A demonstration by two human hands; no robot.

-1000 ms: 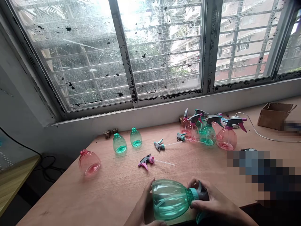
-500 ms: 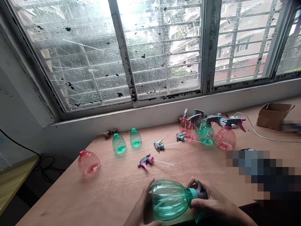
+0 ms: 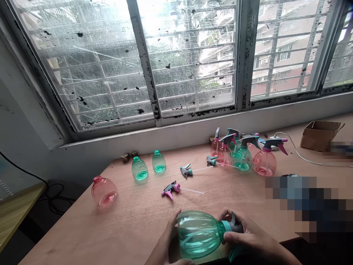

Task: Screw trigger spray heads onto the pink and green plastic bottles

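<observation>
A green spray bottle [image 3: 200, 235] lies sideways between my hands at the table's front edge, its neck pointing right. My left hand [image 3: 165, 239] is wrapped round its base end. With fingers closed at the neck, my right hand [image 3: 245, 235] grips the grey and teal spray head [image 3: 235, 225], whose trigger hangs downward. Through the green wall a dip tube shows inside. Beyond the bottle lie a pink and grey spray head [image 3: 171, 189] and a teal and grey spray head [image 3: 186, 170], each with a clear tube. Another teal spray head [image 3: 211, 161] rests farther right.
Two headless green bottles, a left one [image 3: 139, 169] and a right one [image 3: 159, 162], stand at the back left, near a headless pink bottle [image 3: 104, 191]. Several assembled spray bottles [image 3: 244, 158] cluster at the back right. A cardboard box [image 3: 320, 136] and white cable [image 3: 300, 156] lie beyond.
My right thumb has shifted very slightly at the collar of the spray head. The bottle and the things on the table stay where they were.
</observation>
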